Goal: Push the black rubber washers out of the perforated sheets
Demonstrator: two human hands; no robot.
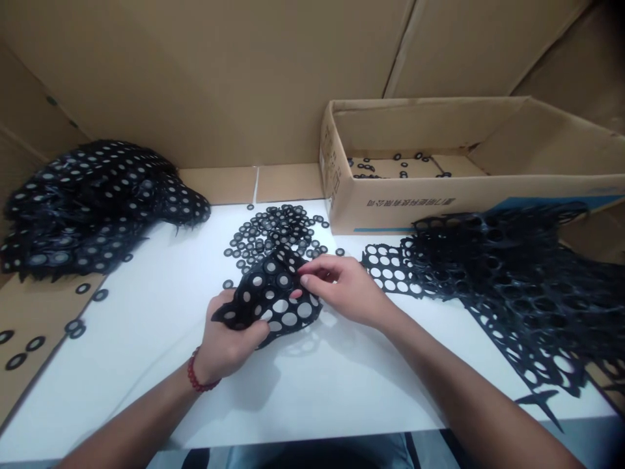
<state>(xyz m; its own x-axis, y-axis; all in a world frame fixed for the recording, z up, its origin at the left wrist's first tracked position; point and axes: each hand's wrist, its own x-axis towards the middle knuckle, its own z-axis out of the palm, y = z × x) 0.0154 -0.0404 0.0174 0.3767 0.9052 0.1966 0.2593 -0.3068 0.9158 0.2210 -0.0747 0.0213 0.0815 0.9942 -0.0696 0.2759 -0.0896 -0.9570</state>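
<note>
A black perforated sheet point(273, 293) with round rings still set in it is held just above the white table point(146, 365). My left hand point(227, 345) grips its lower left edge from beneath; a red bead bracelet is on that wrist. My right hand point(342, 286) pinches the sheet's right side with thumb and fingers. Just behind the sheet lies a pile of loose black rings point(273, 231) on the table.
A heap of ring-filled sheets point(92, 205) sits at the left. Emptied sheets with open holes point(512, 273) pile at the right. An open cardboard box point(439, 195) with a few rings stands behind. Stray rings point(29, 342) lie on the brown cardboard at left.
</note>
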